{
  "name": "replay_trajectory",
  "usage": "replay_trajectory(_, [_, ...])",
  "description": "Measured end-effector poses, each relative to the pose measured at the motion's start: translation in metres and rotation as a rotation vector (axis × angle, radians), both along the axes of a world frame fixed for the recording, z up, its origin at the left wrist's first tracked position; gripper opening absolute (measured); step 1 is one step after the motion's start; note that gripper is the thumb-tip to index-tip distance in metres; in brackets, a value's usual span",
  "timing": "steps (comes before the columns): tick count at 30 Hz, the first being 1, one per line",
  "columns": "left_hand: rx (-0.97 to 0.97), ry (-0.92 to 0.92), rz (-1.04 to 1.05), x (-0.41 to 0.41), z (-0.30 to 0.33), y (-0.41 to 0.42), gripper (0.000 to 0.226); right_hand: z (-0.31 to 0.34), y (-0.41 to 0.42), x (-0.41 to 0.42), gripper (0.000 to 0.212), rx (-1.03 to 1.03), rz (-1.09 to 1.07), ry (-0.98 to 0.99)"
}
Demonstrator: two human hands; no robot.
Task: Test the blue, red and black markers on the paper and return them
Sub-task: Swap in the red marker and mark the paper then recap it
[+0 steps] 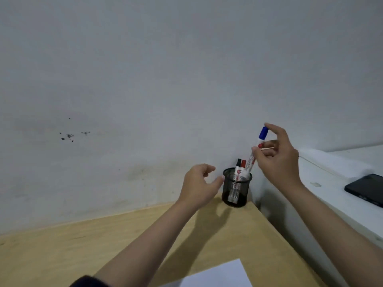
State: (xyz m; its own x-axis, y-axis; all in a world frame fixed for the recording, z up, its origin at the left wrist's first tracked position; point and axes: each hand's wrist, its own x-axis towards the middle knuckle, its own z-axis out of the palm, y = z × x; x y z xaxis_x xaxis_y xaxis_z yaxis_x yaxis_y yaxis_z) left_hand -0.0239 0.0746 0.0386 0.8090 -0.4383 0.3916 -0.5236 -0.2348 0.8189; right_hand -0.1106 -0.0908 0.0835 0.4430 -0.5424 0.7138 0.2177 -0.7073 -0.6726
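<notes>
Right of centre in the head view, I am pinching the blue marker (257,149) in my right hand (277,160), fingertips closed on its barrel, its long axis near upright with the blue cap up and its lower end still inside the black mesh cup (236,188). My left hand (198,186) is hovering loosely open, holding nothing, thumb just beside the cup's rim, while the red marker (242,169) and black marker (238,169) are standing inside. At bottom centre, the smooth white paper (219,275) is lying flat on the pale wooden desk (103,245), well apart from the cup.
</notes>
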Motion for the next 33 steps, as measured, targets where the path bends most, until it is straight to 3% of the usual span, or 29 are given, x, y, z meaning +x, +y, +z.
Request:
replay_trajectory(4, [0.165,-0.135,-0.024,0.017,-0.017,-0.050,0.039,-0.003,-0.033,0.029,0.052,0.029,-0.065,0.081])
replay_trajectory(8, [0.273,-0.165,-0.029,0.029,-0.036,-0.079,0.032,-0.031,-0.049,0.051,0.048,0.058,-0.083,0.289])
replay_trajectory(12, [0.189,-0.127,0.034,0.035,-0.046,-0.090,0.034,-0.056,-0.059,0.060,0.049,0.028,-0.080,0.492])
replay_trajectory(18, [0.101,-0.094,0.053,0.032,-0.045,-0.089,0.037,-0.067,-0.069,0.074,0.079,-0.093,-0.110,0.719])
replay_trajectory(22, [0.127,-0.087,0.060,0.033,-0.045,-0.090,0.037,-0.062,-0.074,0.079,0.061,-0.181,-0.153,0.796])
replay_trajectory(28, [0.134,-0.119,0.060,0.033,-0.044,-0.090,0.033,-0.054,-0.070,0.084,0.030,-0.301,-0.216,0.704])
replay_trajectory(33, [0.138,-0.095,0.057,0.034,-0.045,-0.092,0.030,-0.043,-0.063,0.079,0.012,-0.182,-0.053,0.577])
